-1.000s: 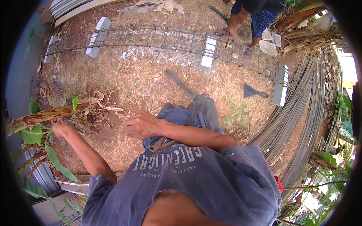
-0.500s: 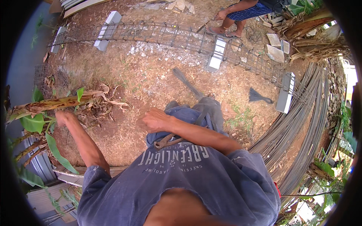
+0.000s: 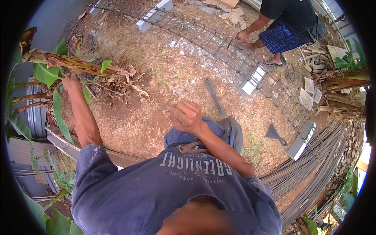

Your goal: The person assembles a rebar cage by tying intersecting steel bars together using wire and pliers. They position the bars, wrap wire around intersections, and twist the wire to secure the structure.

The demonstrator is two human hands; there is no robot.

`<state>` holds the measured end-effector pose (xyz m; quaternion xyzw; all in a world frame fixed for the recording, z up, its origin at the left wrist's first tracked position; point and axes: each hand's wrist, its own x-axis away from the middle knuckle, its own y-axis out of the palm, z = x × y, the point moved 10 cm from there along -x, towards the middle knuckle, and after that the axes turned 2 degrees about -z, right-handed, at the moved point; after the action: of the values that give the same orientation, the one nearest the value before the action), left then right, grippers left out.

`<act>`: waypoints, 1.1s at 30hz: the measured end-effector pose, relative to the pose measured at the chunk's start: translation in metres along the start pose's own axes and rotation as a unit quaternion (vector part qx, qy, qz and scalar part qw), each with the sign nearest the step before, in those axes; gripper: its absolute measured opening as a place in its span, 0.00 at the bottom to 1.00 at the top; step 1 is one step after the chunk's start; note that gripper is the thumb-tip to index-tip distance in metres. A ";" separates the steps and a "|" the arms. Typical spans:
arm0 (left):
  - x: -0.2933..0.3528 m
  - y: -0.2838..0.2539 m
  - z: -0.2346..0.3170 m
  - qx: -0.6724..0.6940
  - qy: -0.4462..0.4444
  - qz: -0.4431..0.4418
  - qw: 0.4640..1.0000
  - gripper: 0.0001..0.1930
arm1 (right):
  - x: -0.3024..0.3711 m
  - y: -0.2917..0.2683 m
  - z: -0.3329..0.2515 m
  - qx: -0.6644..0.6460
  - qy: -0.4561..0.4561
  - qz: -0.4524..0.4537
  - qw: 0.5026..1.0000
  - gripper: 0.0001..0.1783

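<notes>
My right hand (image 3: 186, 117) is closed in front of my waist, fingers curled round one end of a thin wire (image 3: 150, 105). The wire runs up and left toward my left hand (image 3: 71, 83), which is closed at the full reach of my arm, beside the leaning banana stem (image 3: 64, 60). My left fingers are partly hidden, but the wire appears to lead to them. Two bundles of thin dark wire lie on the ground: a long straight bundle (image 3: 214, 97) just beyond my knees and a bent bundle (image 3: 275, 134) to the right.
Beyond me a long rebar cage (image 3: 207, 39) crosses the ground over pale blocks (image 3: 250, 84). A co-worker (image 3: 288, 23) bends over it at the upper right. Many long steel rods (image 3: 309, 164) lie at my right. Dry leaves (image 3: 129, 78) hang from the banana stem; a board (image 3: 70, 145) lies at lower left.
My right hand has risen from my lap and moved right, and the wire between my hands now shows. My view has turned, bringing more of the co-worker into sight.
</notes>
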<state>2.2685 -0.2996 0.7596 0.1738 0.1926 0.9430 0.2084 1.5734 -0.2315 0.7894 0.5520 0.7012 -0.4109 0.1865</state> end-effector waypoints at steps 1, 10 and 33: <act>-0.010 0.007 0.022 0.022 0.013 -0.031 0.999 0.13 | -0.003 -0.001 -0.005 0.005 -0.014 0.005 1.000 0.12; 0.091 0.126 0.054 0.104 0.014 -0.261 0.959 0.11 | -0.002 0.013 -0.032 -0.010 -0.076 -0.049 0.996 0.11; 0.117 0.002 0.068 0.007 0.091 0.039 0.995 0.18 | 0.030 0.134 0.008 -0.056 0.138 -0.401 0.904 0.07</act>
<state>2.1958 -0.2275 0.8484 0.0957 0.2106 0.9609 0.1522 1.6866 -0.2124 0.7135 0.2639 0.9042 -0.3302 -0.0621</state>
